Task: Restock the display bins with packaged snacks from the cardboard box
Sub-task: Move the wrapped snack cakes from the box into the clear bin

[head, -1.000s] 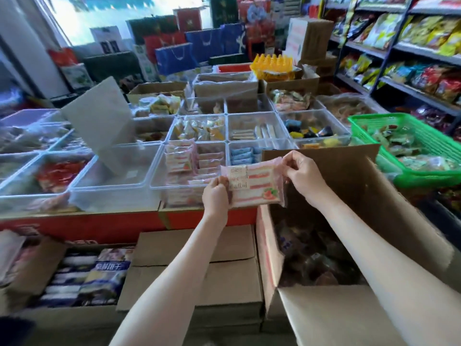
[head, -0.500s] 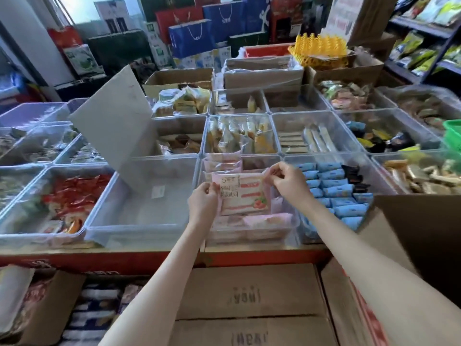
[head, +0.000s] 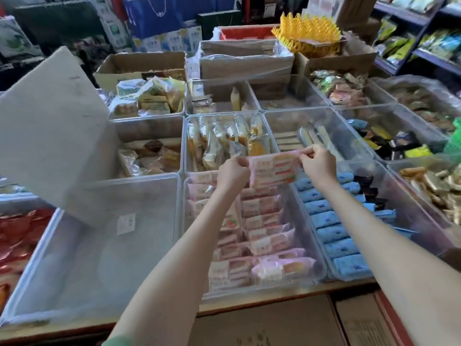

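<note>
pink snack pack (head: 273, 169), blue packets (head: 331, 233), yellow tray (head: 308, 29), red wrappers (head: 17, 231)

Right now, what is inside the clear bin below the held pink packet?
Rows of pink snack packets fill the clear bin. The left forearm covers some; the bin's floor is hidden.

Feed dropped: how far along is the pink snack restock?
Done: two columns of pink packs lie in the clear bin. In hand: left hand and right hand pinch one pink pack above its far end. Left: lowering it in; cardboard box's contents aren't visible.
</note>
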A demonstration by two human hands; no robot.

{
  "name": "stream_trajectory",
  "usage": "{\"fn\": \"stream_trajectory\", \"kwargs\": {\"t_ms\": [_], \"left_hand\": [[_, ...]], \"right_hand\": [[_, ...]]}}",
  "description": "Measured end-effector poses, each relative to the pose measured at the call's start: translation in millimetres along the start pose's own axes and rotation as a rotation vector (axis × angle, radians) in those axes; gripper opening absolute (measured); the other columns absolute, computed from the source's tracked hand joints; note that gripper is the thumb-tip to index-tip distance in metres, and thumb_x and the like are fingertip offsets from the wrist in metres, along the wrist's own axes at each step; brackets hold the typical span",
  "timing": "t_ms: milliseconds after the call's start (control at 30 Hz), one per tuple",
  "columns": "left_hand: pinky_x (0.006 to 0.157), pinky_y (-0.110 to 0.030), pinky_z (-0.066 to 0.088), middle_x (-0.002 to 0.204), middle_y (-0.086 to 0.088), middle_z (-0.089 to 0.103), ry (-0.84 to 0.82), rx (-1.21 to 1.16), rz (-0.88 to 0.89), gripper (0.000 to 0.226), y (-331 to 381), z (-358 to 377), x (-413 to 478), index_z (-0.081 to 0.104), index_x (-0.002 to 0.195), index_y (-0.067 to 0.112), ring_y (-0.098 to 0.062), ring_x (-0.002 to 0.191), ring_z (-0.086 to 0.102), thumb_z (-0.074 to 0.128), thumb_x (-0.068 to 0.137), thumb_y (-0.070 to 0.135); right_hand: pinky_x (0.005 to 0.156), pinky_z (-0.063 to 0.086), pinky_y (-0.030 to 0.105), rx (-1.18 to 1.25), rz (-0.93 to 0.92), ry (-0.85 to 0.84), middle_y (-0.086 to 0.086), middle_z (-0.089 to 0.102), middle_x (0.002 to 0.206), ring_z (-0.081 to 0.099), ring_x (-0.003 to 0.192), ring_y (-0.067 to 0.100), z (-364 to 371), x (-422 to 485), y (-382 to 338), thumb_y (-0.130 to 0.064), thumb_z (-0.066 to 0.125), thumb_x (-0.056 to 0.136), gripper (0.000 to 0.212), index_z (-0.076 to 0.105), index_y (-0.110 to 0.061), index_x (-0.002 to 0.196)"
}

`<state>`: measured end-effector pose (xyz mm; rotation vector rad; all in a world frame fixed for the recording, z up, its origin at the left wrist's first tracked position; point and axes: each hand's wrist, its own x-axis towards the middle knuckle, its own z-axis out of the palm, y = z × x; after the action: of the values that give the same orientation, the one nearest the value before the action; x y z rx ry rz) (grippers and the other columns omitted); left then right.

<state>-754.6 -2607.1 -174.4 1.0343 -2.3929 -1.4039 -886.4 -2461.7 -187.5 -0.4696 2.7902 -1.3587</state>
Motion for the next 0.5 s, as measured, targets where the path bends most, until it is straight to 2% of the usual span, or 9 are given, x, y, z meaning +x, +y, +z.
{"fn": "stream_trajectory", "kwargs": {"t_ms": [100, 133, 200, 267, 333, 400, 500], "left_hand": [[0.078, -0.039, 0.053, 0.095, -0.007, 0.066, -0.050, 0.099, -0.008, 0.039, -9.1, 6.2, 21.2, 0.051, 0.122, 0.018, -0.030, 0.084, 0.064, 0.040, 0.084, 0.013], [0.082, -0.042, 0.051, 0.093, -0.008, 0.067, -0.040, 0.181, 0.009, 0.034, -12.6, 8.7, 29.6, 0.050, 0.120, 0.017, -0.032, 0.085, 0.064, 0.039, 0.088, 0.015], [0.097, -0.046, 0.040, 0.091, -0.007, 0.067, 0.021, 0.352, 0.058, 0.026, -18.9, 12.8, 42.6, 0.053, 0.113, 0.012, -0.030, 0.089, 0.061, 0.037, 0.092, 0.010], [0.103, -0.042, 0.029, 0.085, -0.005, 0.067, 0.066, 0.437, 0.100, 0.024, -26.7, 17.2, 51.4, 0.056, 0.104, 0.011, -0.027, 0.089, 0.061, 0.037, 0.092, 0.003], [0.101, -0.040, 0.028, 0.084, -0.006, 0.067, 0.117, 0.438, 0.125, 0.025, -37.6, 20.2, 60.9, 0.058, 0.099, 0.012, -0.026, 0.089, 0.061, 0.038, 0.090, 0.000], [0.092, -0.037, 0.035, 0.085, -0.010, 0.065, 0.177, 0.406, 0.151, 0.024, -45.1, 21.3, 68.5, 0.058, 0.097, 0.011, -0.029, 0.091, 0.058, 0.039, 0.089, -0.001], [0.085, -0.030, 0.020, 0.094, -0.011, 0.064, 0.228, 0.524, 0.222, 0.029, -46.7, 21.3, 68.2, 0.059, 0.104, 0.010, -0.028, 0.103, 0.051, 0.043, 0.085, -0.006]], "right_hand": [[0.069, 0.048, 0.030, 0.004, -0.001, -0.045, 0.010, 0.068, 0.083, 0.063, 0.081, 0.025, 13.8, 4.3, 7.8, -0.013, 0.062, 0.086, 0.008, 0.065, -0.006, 0.086], [0.067, 0.047, 0.028, 0.012, -0.006, -0.056, 0.009, 0.068, 0.082, 0.062, 0.078, 0.023, 18.8, 5.7, 8.6, -0.013, 0.063, 0.086, 0.007, 0.064, -0.007, 0.084], [0.065, 0.046, 0.028, 0.015, -0.010, -0.076, 0.007, 0.067, 0.080, 0.062, 0.075, 0.021, 29.1, 10.1, 8.4, -0.014, 0.063, 0.086, 0.007, 0.062, -0.008, 0.082], [0.063, 0.042, 0.025, -0.026, -0.012, -0.101, 0.004, 0.066, 0.080, 0.060, 0.075, 0.019, 38.2, 14.9, 5.9, -0.015, 0.062, 0.087, 0.007, 0.061, -0.010, 0.083], [0.064, 0.038, 0.024, -0.081, -0.021, -0.124, 0.002, 0.063, 0.082, 0.057, 0.077, 0.017, 46.2, 19.7, 4.1, -0.015, 0.061, 0.088, 0.006, 0.061, -0.010, 0.084], [0.066, 0.043, 0.027, -0.118, -0.022, -0.141, 0.002, 0.062, 0.082, 0.057, 0.078, 0.018, 52.1, 23.9, 5.6, -0.014, 0.061, 0.088, 0.007, 0.062, -0.008, 0.086], [0.072, 0.049, 0.032, -0.134, -0.001, -0.170, 0.004, 0.063, 0.083, 0.059, 0.081, 0.021, 57.7, 26.4, 13.8, -0.012, 0.060, 0.088, 0.006, 0.061, -0.007, 0.086]]}}
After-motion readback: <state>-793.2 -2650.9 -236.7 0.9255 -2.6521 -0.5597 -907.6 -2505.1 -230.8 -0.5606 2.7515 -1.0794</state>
